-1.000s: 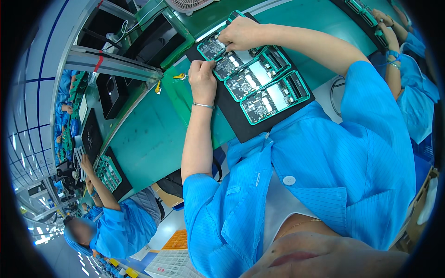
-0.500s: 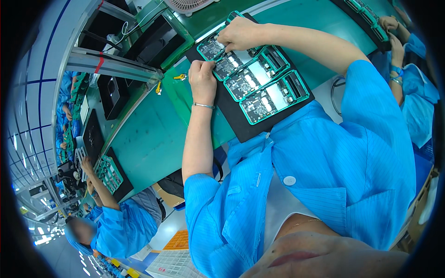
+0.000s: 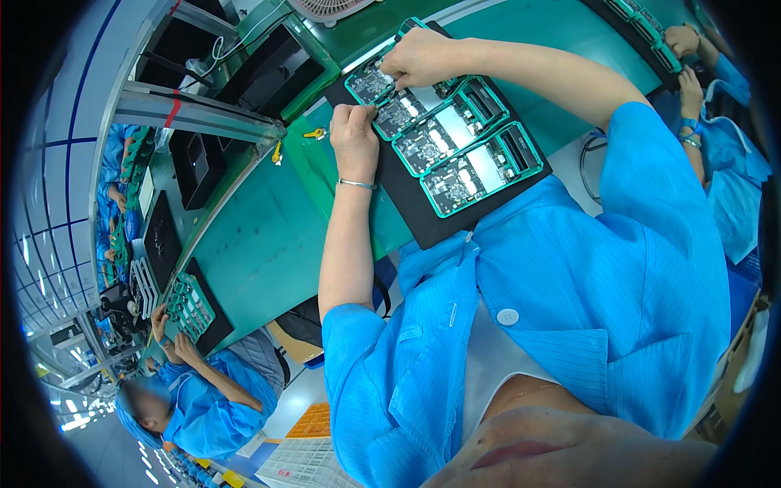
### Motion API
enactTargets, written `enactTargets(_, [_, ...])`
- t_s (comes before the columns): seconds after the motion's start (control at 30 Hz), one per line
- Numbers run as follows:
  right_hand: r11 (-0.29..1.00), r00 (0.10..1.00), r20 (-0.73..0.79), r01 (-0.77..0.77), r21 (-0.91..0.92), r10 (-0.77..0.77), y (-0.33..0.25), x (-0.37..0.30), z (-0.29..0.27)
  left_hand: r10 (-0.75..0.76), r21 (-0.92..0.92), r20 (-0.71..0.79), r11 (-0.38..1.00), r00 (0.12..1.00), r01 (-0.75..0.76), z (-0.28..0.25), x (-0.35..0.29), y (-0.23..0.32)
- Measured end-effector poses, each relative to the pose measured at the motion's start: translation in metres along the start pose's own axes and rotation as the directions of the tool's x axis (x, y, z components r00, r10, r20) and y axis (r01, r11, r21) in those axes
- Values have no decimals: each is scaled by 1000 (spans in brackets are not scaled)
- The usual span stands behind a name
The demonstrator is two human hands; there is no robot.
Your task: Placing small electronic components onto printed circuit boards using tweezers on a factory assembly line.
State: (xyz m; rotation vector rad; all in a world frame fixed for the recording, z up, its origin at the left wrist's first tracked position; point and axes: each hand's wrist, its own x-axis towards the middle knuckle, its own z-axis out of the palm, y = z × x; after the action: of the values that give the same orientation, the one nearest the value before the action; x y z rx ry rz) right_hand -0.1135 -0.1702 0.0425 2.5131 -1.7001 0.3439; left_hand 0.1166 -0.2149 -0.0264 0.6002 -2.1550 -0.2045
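Several teal-framed units with bare circuit boards lie in a row on a black mat (image 3: 423, 232). The nearest framed unit (image 3: 482, 172) shows its dark board and a silvery panel; the framed unit beyond it (image 3: 451, 134) looks alike. My left hand (image 3: 355, 138) has its fingers curled together at the left edge of the second-farthest unit. Bent over the far units, my right hand (image 3: 425, 58) has its fingers pinched down near a circuit board (image 3: 373, 84). My fingers hide whatever is in either hand.
Yellow-handled fittings (image 3: 316, 134) sit on the green bench (image 3: 268, 236) to the left, near a metal frame post (image 3: 203, 110). A pale fan grille (image 3: 329, 8) stands at the far edge. Co-workers handle similar framed units (image 3: 191, 305) at left and far right.
Both my hands stay almost where they were, with only slight shifts. The co-worker on the left has drawn a hand back toward the framed units.
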Motion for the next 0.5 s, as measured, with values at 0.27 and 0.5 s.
enactTargets(0.27, [1000, 1000, -10, -22, 14, 22, -3, -1, -5, 7, -4, 15, 1000, 1000, -7, 0, 1, -1])
enactTargets(0.5, [999, 999, 13, -35, 33, 35, -5, 0, -8, -8, -19, 6, 1000, 1000, 8, 0, 0, 0])
